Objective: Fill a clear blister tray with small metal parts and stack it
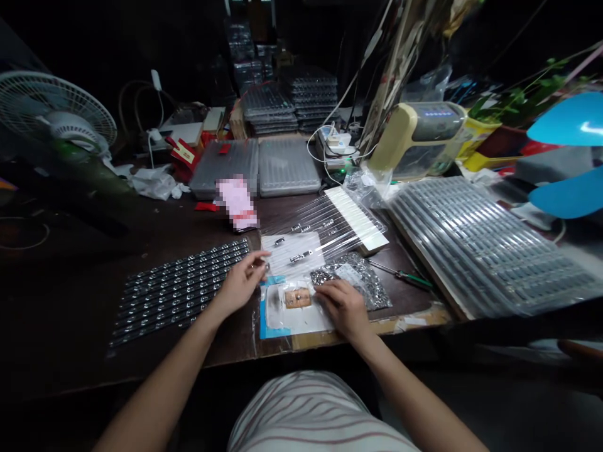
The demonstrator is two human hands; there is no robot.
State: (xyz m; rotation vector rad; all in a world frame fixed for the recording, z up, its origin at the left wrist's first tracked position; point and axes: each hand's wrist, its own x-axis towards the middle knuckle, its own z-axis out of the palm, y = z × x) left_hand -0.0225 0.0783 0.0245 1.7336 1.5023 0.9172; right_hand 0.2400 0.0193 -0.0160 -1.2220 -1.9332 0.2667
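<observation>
My left hand (241, 282) is closed in a pinch at the left edge of a white sheet under clear plastic tubes (306, 242); a small shiny bit shows at its fingertips, too small to name. Several small metal clasps (301, 256) lie among the tubes. My right hand (346, 309) is curled with fingertips pressed together, beside a clear bag of small metal parts (372, 285); what it pinches, if anything, is hidden. Between the hands, a small brown block (298, 298) sits on a white and blue plastic-covered pad (276, 314).
Rows of dark strips with shiny metal pieces (181, 282) lie at left. A green-handled tool (412, 279) lies right of the bag. Filled clear trays (485, 245) stand at right. Farther back are grey cases (289, 166), a pink paper (238, 201) and a fan (56, 113).
</observation>
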